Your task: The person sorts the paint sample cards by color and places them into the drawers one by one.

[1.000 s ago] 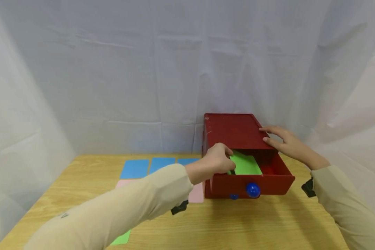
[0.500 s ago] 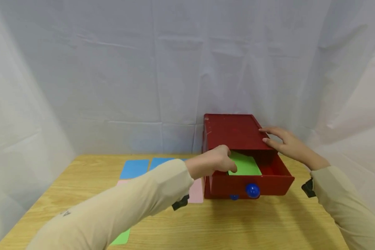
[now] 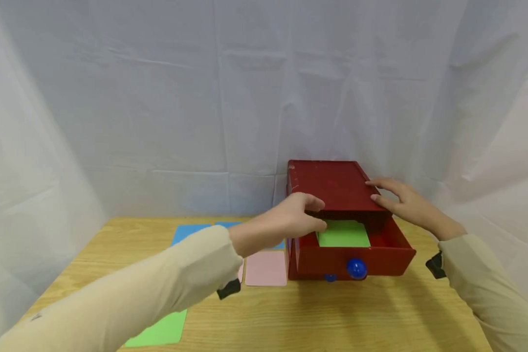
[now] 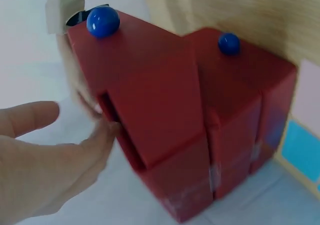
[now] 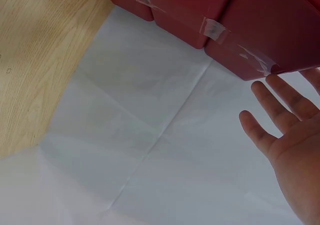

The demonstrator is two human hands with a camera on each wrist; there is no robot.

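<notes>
A red wooden box [image 3: 330,183] stands at the table's back right, its top drawer [image 3: 391,254] with a blue knob [image 3: 356,268] pulled out. A green card [image 3: 343,233] lies flat inside the drawer. My left hand [image 3: 301,215] hovers at the drawer's left edge, fingers relaxed, holding nothing. In the left wrist view the left hand [image 4: 50,155] is just beside the red box [image 4: 165,120]. My right hand [image 3: 400,200] rests with straight fingers on the box's top right edge. The right wrist view has the right hand [image 5: 285,135] spread beside the box [image 5: 240,20].
On the wooden table [image 3: 334,318] left of the box lie blue cards [image 3: 185,232], a pink card [image 3: 266,268] and, near the front, another green card [image 3: 158,330]. A smaller blue knob [image 3: 330,277] sits under the drawer. White cloth [image 3: 158,98] hangs behind and at both sides.
My left hand has let go of the green card, which now lies flat in the drawer, and has drawn up and back to the left. The right hand has stayed put.
</notes>
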